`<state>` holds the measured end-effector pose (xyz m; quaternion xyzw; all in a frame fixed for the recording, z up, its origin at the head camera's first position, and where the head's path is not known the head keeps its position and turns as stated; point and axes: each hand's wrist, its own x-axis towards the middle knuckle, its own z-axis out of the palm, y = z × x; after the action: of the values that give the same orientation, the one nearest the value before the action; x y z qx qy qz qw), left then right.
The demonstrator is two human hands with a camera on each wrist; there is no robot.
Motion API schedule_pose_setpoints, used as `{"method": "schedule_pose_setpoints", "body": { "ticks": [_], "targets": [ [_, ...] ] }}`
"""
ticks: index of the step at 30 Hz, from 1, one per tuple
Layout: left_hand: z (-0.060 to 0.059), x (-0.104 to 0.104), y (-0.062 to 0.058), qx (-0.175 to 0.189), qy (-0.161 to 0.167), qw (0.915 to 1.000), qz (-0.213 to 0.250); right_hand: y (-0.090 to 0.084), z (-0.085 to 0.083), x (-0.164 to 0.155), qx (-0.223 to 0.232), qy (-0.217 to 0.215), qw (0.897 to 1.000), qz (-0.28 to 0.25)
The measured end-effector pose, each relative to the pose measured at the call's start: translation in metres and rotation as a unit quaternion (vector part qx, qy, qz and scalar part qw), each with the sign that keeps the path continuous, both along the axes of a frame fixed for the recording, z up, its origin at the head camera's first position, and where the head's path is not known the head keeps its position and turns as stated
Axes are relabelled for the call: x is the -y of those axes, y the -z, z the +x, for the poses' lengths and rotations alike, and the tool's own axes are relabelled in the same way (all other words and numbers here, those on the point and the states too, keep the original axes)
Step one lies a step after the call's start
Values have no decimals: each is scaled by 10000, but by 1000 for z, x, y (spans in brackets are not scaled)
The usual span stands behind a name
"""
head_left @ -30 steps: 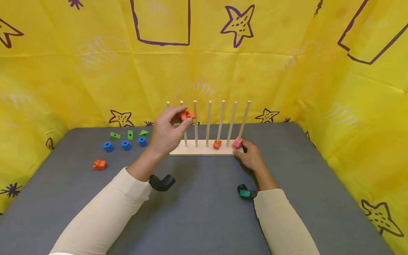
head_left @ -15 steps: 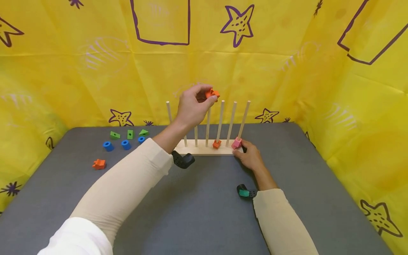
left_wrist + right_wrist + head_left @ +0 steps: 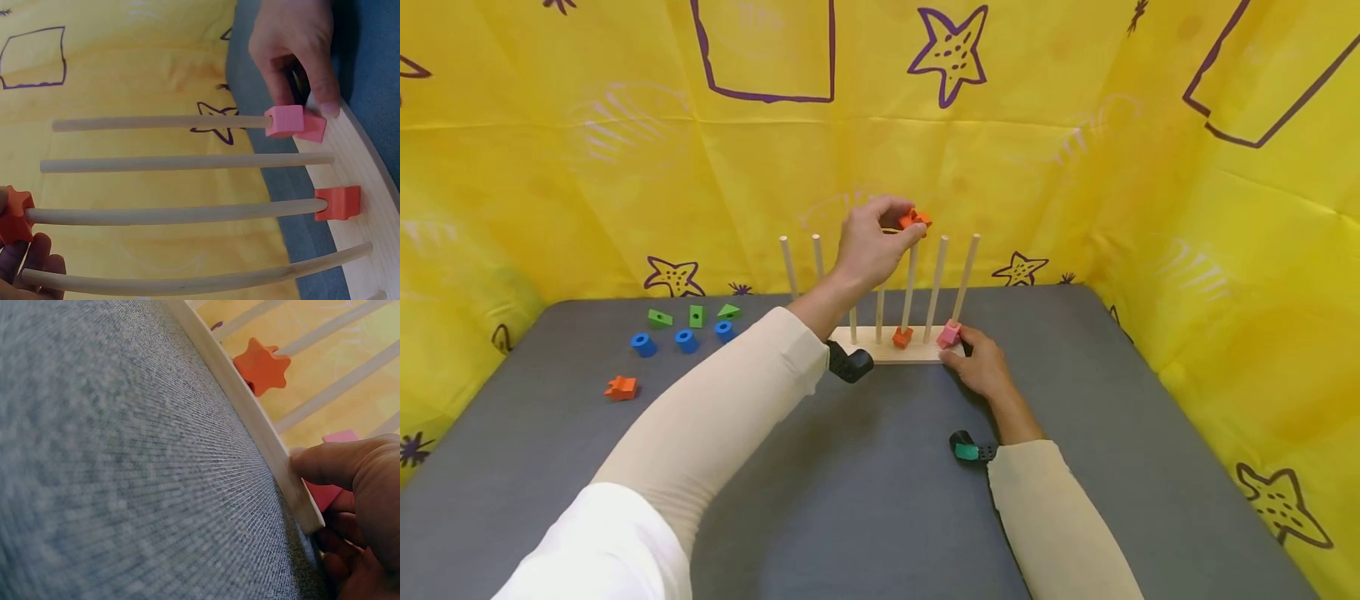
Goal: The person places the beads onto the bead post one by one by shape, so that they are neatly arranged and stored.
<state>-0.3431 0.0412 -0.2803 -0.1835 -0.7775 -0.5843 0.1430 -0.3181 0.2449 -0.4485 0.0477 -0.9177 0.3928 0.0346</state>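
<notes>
A wooden base (image 3: 917,354) with several upright pegs stands at the middle back of the grey table. My left hand (image 3: 910,227) pinches an orange star bead (image 3: 915,220) at the tip of one peg (image 3: 909,287). In the left wrist view the orange star bead (image 3: 14,215) sits right on that peg's end. A second orange star (image 3: 902,337) lies at the foot of the same peg. A pink block (image 3: 948,334) sits at the foot of the rightmost peg. My right hand (image 3: 966,348) grips the base's right end, thumb (image 3: 340,461) on its front edge.
Three green blocks (image 3: 692,315) and three blue cylinders (image 3: 683,340) lie in rows at the back left. A loose orange star (image 3: 621,387) lies nearer the left edge. Yellow cloth walls (image 3: 1225,250) close in the grey table (image 3: 887,500) on three sides.
My left hand has carried the orange star bead up and to the right, from beside the left pegs to the tip of a peg further right. The right hand stayed on the base.
</notes>
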Motion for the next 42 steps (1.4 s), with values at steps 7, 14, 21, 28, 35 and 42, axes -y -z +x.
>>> {"method": "schedule_pose_setpoints", "body": {
  "ticks": [7, 14, 21, 28, 35, 42],
  "targets": [
    [-1, -1, 6, 165, -36, 9998, -53, 0, -2, 2, 107, 9, 9999, -12],
    [-1, 0, 15, 289, -7, 9996, 36, 1, -2, 2, 102, -3, 9999, 14],
    [1, 1, 26, 585, 130, 9973, 419, 1, -1, 2, 95, -12, 10000, 2],
    [1, -1, 38, 713, 157, 9953, 637, 0, 0, 1, 129, 41, 9999, -45],
    [2, -5, 51, 938, 51, 9917, 881, 1, 1, -1, 97, 13, 9999, -27],
    [3, -5, 71, 1170, -212, 9894, 832, 1, -1, 1, 84, -16, 10000, -48]
  ]
}}
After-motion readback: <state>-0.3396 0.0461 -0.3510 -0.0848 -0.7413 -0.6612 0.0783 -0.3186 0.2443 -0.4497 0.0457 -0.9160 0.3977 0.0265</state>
